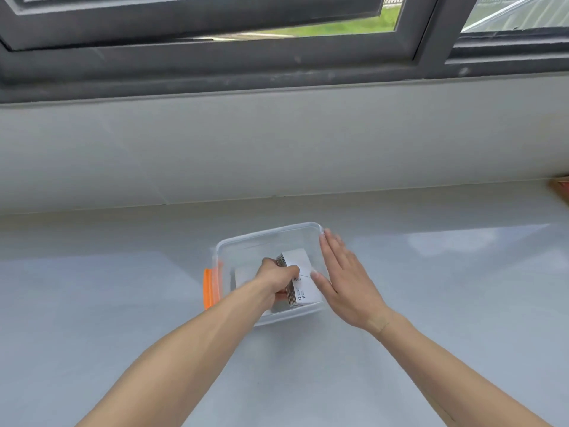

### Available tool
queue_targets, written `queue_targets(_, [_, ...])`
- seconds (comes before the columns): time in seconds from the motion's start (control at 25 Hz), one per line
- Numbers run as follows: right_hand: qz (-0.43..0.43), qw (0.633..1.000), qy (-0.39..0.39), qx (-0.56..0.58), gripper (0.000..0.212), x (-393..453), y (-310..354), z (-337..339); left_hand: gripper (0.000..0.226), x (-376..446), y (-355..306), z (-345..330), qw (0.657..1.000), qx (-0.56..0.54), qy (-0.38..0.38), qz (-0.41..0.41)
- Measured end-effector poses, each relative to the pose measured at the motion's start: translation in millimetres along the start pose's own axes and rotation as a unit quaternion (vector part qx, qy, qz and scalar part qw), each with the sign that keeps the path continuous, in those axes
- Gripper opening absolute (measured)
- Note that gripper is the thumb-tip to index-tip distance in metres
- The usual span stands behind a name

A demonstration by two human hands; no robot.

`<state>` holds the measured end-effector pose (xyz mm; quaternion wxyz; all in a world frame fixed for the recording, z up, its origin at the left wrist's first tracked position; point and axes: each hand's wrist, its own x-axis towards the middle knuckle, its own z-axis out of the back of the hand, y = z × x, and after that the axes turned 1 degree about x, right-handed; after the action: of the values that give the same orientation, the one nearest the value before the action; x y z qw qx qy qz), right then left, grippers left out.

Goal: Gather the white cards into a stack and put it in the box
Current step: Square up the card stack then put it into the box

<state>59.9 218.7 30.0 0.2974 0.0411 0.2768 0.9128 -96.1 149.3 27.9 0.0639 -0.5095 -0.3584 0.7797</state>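
We see the left hand [278, 280] gripping the stack [300, 277] inside the box [268, 234] on the bench [92, 303], long axis running away from us, right hand [345, 278] flat, fingers spread, empty.

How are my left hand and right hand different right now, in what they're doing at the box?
The left hand is curled shut, gripping the stack of white cards; the right hand is flat and open, holding nothing. The left hand reaches inside the clear box; the right hand lies along its right side. Both hands are bare.
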Motion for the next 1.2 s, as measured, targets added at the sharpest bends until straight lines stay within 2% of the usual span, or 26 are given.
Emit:
queue_targets(0.24, [0.0, 1.0, -0.008, 0.016, 0.066, 1, -5, -5, 0.018, 11, 8, -13, 1.0, -0.001, 0.002, -0.005])
queue_targets(0.52, [-0.003, 1.0, -0.007, 0.017, 0.066, 0, -4, -5, 0.021, 19, 11, -16, 0.995, 0.088, -0.055, -0.006])
queue_targets(0.64, [-0.004, 1.0, -0.006, 0.01, 0.068, -1, -3, -4, 0.003, 14, 4, -19, 0.99, 0.132, -0.055, 0.013])
queue_targets(0.88, [-0.008, 1.0, -0.013, 0.006, 0.07, -1, -1, -5, 0.016, 16, 4, -24, 0.984, 0.175, -0.039, 0.006])
queue_targets(1.08, [-0.017, 0.999, -0.025, 0.013, 0.07, -5, 1, -9, 0.036, 19, 9, -19, 0.955, 0.29, -0.01, -0.061])
queue_targets(1.2, [-0.027, 0.999, -0.027, 0.008, 0.07, -4, 1, -10, 0.052, 18, 7, -18, 0.938, 0.343, -0.008, -0.048])
